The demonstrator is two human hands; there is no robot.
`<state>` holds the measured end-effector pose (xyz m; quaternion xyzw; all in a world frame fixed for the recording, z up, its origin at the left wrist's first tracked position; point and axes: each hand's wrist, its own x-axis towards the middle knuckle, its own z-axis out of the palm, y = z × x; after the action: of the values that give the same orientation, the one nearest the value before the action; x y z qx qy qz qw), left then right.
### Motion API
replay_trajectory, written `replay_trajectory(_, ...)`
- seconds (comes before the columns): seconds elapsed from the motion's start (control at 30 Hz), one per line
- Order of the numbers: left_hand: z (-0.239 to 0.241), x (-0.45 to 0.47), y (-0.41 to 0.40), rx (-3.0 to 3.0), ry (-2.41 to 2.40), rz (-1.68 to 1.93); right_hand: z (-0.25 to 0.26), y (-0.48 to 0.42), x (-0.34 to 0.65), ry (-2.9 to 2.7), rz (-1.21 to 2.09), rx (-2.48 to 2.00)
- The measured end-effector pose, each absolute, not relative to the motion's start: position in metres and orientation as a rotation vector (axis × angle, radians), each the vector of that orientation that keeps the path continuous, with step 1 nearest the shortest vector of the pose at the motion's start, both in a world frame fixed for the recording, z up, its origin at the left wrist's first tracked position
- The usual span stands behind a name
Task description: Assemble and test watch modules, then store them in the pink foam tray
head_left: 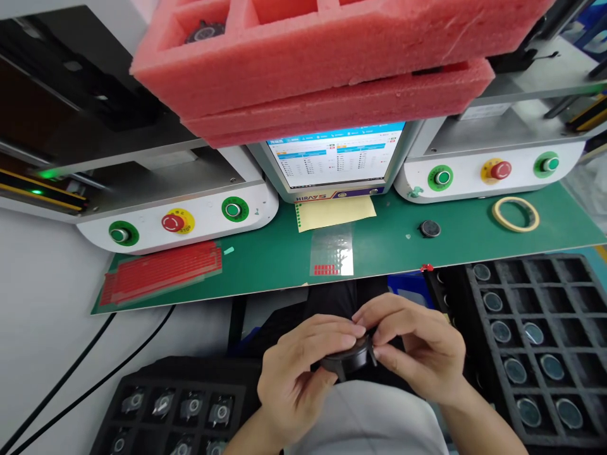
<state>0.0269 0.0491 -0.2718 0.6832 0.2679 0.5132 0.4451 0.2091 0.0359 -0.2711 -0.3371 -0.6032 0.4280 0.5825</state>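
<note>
Both my hands meet low in the middle of the view, over my lap. My left hand [296, 373] is closed around a small round black part [348, 360], cupping it from below and the left. My right hand [417, 354] pinches the same part at its upper right edge with thumb and fingertips. The part's top face is mostly hidden by my fingers. A black foam tray [550, 278] with several round lens-like parts lies to the right. Another black tray [156, 385] with several similar parts lies at lower left.
A green mat [389, 243] covers the bench, carrying a sheet of red stickers [161, 272], a clear sticker sheet [332, 253], a loose black disc [429, 228] and a tape roll [515, 213]. Two white machines with buttons flank a monitor [334, 158]. Pink foam trays [332, 57] hang overhead.
</note>
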Motion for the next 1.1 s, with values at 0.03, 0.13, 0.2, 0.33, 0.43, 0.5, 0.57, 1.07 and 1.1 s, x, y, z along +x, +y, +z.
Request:
replay_trajectory(0.03, -0.272, 0.027, 0.049, 1.682, 0.662, 1.268, -0.27, 0.037, 0.21, -1.428, 1.012, -0.781)
replay_trajectory(0.13, -0.273, 0.028, 0.048, 1.65, 0.653, 1.25, -0.267, 0.039, 0.213, -1.458, 1.022, -0.779)
replay_trajectory(0.2, -0.273, 0.029, 0.049, 1.623, 0.644, 1.249, -0.268, 0.039, 0.213, -1.448, 1.015, -0.778)
replay_trajectory(0.33, -0.273, 0.032, 0.049, 1.589, 0.619, 1.264, -0.27, 0.036, 0.21, -1.385, 0.989, -0.776)
replay_trajectory(0.43, -0.274, 0.034, 0.049, 1.562, 0.62, 1.296, -0.27, 0.033, 0.206, -1.364, 0.876, -0.796)
replay_trajectory(0.5, -0.275, 0.036, 0.048, 1.531, 0.623, 1.325, -0.268, 0.031, 0.203, -1.388, 0.774, -0.811)
replay_trajectory(0.57, -0.275, 0.038, 0.048, 1.51, 0.617, 1.344, -0.265, 0.03, 0.202, -1.401, 0.709, -0.824)
replay_trajectory(1.07, -0.282, 0.045, 0.042, 1.47, 0.587, 1.437, -0.249, 0.032, 0.203, -1.518, 0.564, -0.845)
replay_trajectory(1.1, -0.283, 0.045, 0.042, 1.47, 0.571, 1.445, -0.25, 0.032, 0.202, -1.485, 0.561, -0.826)
